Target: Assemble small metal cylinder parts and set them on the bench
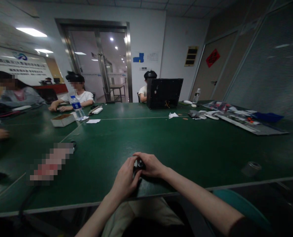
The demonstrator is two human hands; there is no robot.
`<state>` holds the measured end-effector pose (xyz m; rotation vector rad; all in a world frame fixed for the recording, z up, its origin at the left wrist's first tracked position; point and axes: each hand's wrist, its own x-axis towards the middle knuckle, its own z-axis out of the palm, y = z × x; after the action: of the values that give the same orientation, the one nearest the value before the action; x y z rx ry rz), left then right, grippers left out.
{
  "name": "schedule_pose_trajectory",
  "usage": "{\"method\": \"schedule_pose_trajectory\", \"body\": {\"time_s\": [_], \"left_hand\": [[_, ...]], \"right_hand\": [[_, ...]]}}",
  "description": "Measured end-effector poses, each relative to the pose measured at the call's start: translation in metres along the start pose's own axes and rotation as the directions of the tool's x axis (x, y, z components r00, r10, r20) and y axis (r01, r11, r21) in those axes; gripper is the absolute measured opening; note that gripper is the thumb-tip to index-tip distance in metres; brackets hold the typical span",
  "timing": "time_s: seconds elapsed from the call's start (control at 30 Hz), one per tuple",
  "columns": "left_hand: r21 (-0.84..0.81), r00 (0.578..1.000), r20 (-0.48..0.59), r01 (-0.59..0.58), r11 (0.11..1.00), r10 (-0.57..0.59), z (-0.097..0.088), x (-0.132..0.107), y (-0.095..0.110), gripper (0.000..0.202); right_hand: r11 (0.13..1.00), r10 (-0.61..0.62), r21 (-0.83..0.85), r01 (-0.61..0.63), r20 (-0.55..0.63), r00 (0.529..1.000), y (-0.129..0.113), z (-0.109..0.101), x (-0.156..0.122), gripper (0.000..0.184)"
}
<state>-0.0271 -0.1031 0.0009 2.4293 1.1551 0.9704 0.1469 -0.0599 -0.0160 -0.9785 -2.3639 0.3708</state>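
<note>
My left hand [125, 179] and my right hand [150, 164] meet over the near edge of the green table [141, 135]. Both are closed round a small dark object [139, 164] held between the fingertips. Only a dark rounded part of it shows between the fingers; I cannot make out what it is. Both forearms reach in from the bottom of the view, the hands resting low on the table top.
A blurred patch [53, 162] lies left of my hands. A small roll [252, 167] sits at the right. Farther off stand a water bottle [76, 107], a cardboard box [62, 119], a black monitor [164, 92] and papers [235, 116]. Three people sit at the far and left sides.
</note>
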Motion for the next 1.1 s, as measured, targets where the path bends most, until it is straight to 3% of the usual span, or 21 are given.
{"method": "schedule_pose_trajectory", "body": {"time_s": [0.63, 1.1], "left_hand": [[-0.008, 0.999, -0.005, -0.051, 0.999, 0.051, -0.006, 0.001, 0.010, 0.033], [0.024, 0.999, -0.009, -0.048, 0.999, 0.048, 0.001, -0.002, -0.001, 0.032]], "right_hand": [[0.998, -0.037, 0.046, 0.036, 0.015, 0.999, -0.003, -0.003, -0.001, 0.074], [0.999, 0.003, 0.046, -0.004, 0.018, 1.000, -0.005, -0.011, -0.002, 0.072]]}}
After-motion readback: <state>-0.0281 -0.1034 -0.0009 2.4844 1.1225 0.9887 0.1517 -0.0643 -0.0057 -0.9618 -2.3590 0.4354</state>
